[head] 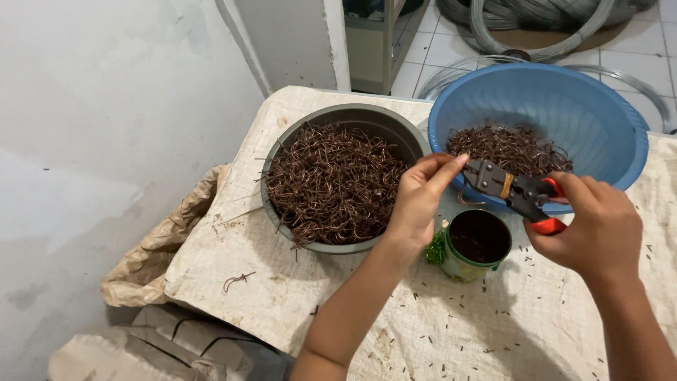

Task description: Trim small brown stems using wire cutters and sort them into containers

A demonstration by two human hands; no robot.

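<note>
head view: right hand (596, 226) grips cutters (511, 189) above the cup (476, 243), left hand (417, 201) seemingly pinching a wire hook (469, 201) at their tip.

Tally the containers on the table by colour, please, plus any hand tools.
Grey bowl: 1
Blue bowl: 1
Green cup: 1
Pliers: 1
Total: 4
</note>
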